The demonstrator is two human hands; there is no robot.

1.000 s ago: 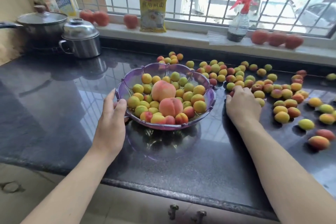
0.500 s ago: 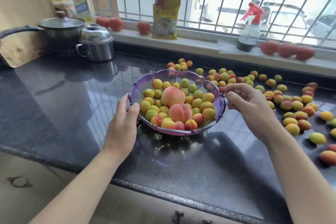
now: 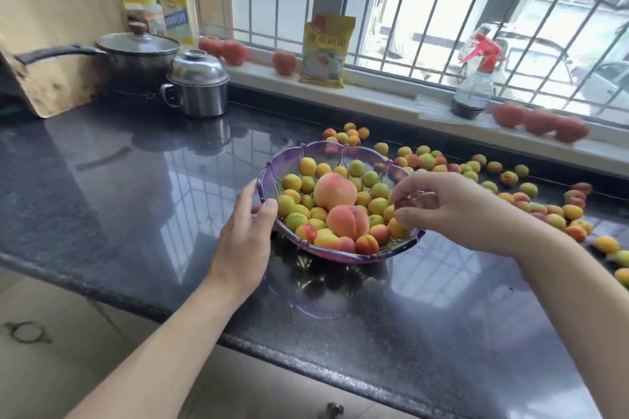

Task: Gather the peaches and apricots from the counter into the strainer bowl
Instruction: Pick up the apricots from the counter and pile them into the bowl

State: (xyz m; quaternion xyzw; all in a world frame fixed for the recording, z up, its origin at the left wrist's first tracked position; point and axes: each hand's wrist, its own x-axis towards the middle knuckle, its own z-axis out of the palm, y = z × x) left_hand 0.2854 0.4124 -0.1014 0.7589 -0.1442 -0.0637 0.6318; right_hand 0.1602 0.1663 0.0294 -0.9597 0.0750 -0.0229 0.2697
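Roughly, I judge the job near halfway: the purple strainer bowl (image 3: 340, 253) already holds two peaches (image 3: 335, 190) among a heap of small apricots, while many loose apricots (image 3: 558, 211) lie scattered on the counter (image 3: 136, 180) to its right and far side. My left hand (image 3: 245, 235) grips the bowl's near-left rim; my right hand (image 3: 452, 211) hovers over its right edge, fingers pinching a small reddish apricot (image 3: 405, 203).
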